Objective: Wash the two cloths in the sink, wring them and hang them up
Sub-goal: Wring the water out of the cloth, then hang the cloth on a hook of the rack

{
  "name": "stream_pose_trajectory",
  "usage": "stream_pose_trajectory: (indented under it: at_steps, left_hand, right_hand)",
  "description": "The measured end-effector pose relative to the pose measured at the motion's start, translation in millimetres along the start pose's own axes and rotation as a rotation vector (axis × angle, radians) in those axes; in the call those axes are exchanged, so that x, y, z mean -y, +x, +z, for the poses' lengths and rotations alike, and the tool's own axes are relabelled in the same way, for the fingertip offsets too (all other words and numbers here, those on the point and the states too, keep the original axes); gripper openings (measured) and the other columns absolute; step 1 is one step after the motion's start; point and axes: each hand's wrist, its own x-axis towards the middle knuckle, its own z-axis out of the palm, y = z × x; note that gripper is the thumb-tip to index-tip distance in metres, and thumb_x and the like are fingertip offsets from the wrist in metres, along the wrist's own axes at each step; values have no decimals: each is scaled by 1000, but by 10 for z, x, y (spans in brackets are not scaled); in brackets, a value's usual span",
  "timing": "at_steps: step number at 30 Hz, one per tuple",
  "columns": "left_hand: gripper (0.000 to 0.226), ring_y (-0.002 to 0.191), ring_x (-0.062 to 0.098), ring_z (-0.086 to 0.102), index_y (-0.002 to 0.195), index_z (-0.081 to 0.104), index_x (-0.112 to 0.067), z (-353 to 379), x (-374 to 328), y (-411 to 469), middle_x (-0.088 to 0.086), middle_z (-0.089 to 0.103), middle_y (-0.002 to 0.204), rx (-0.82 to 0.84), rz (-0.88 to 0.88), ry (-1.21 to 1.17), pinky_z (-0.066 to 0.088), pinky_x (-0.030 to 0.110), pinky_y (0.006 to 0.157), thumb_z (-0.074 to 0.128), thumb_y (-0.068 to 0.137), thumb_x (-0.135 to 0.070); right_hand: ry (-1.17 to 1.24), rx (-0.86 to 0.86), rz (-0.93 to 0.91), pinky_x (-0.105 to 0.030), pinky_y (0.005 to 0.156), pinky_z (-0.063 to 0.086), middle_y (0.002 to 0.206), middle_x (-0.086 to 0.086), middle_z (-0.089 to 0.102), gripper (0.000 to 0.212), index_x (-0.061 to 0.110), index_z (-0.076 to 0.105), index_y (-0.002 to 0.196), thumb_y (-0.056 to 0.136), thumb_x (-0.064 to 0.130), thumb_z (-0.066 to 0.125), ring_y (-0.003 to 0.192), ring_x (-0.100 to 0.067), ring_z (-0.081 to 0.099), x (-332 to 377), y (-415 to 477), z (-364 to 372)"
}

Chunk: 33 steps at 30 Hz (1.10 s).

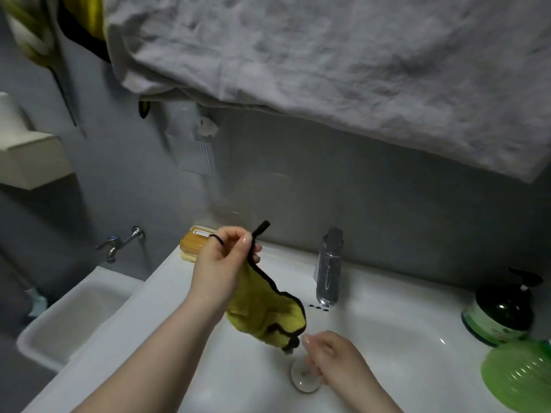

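The left hand (222, 257) pinches the top corner of a yellow microfibre cloth with black edging (265, 308) between thumb and fingers. The cloth hangs down and to the right from that hand, above the white ceramic sink (387, 338). The right hand (331, 356) sits lower, over the round metal drain (304, 378), fingers loosely curled just beside the cloth's bottom tip; whether it holds the tip cannot be told.

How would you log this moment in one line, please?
left hand pinches yellow cloth over sink | right hand beside its lower end
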Motion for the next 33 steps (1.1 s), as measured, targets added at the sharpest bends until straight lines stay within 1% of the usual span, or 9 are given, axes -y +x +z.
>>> stream_pose_trajectory:
  at_steps: [3, 7, 10, 13, 19, 22, 26, 30, 33]
  left_hand:
    - [28, 56, 10, 63, 66, 57, -16, -102, -158, 82, -2, 64, 57, -23, 47, 18, 48, 14, 56, 56, 82, 7]
    - [30, 57, 5, 62, 67, 59, -19, -174, -303, 134, -7, 64, 55, -16, 98, 40, 50, 13, 59, 64, 74, 10]
    - [31, 52, -3, 62, 70, 60, -21, -328, -462, 239, -10, 66, 50, 5, 129, 39, 51, 9, 57, 64, 75, 10]
    - [29, 52, -2, 63, 71, 62, -20, -597, -617, 421, -10, 67, 50, 18, 164, 61, 51, 8, 55, 66, 73, 9]
    - [20, 50, 1, 63, 70, 63, -16, -1279, -817, 957, -7, 64, 45, 80, 102, 43, 52, 15, 54, 69, 74, 2]
    - [25, 48, 1, 63, 63, 66, -17, -1662, -966, 1292, -8, 65, 44, 131, 158, 67, 53, 13, 51, 67, 74, 5]
    - [38, 52, -10, 62, 52, 66, -31, -2089, -1251, 1700, -21, 64, 45, 210, 320, 239, 46, 3, 53, 69, 74, -1]
    - [37, 49, -12, 58, 50, 63, -32, -2360, -1571, 1961, -24, 60, 41, 223, 422, 318, 41, 0, 50, 68, 73, -3]
    - [31, 60, 3, 62, 54, 63, -21, -2483, -1791, 2119, -8, 65, 51, 199, 378, 169, 51, 14, 64, 65, 76, 1]
  right_hand:
    - [68, -101, -293, -3, 54, 41, 70, 6, 61, 19, 29, 56, 70, 81, 16, 64, 64, -6, 55, 408, 2, 4]
    - [224, 72, -511, -4, 51, 45, 76, 7, 64, 17, 30, 59, 78, 84, 15, 59, 59, 5, 59, 1296, -2, 149]
    - [218, 148, -622, -5, 47, 42, 63, 11, 61, 18, 25, 63, 71, 84, 13, 59, 50, 10, 54, 1795, 40, 340]
    - [174, 115, -699, -2, 43, 37, 48, 15, 60, 25, 25, 64, 63, 83, 10, 61, 48, 12, 53, 2129, 130, 556]
    - [-138, 73, -753, -4, 51, 39, 46, 19, 61, 35, 30, 62, 59, 87, 12, 54, 50, 9, 53, 2684, 361, 1086]
    - [-302, -61, -788, -17, 57, 37, 54, 10, 58, 31, 27, 61, 59, 86, 16, 54, 55, 0, 49, 3023, 445, 1433]
    - [-456, -273, -878, -11, 52, 36, 54, 10, 56, 20, 20, 70, 68, 84, 24, 57, 52, 3, 50, 3446, 489, 1831]
    - [-423, -402, -891, -9, 51, 37, 48, 12, 55, 31, 32, 58, 52, 82, 26, 60, 50, 7, 51, 3795, 495, 2123]
    - [-317, -355, -881, -10, 45, 33, 47, 10, 58, 31, 26, 59, 51, 82, 23, 61, 45, 2, 49, 4092, 482, 2208]
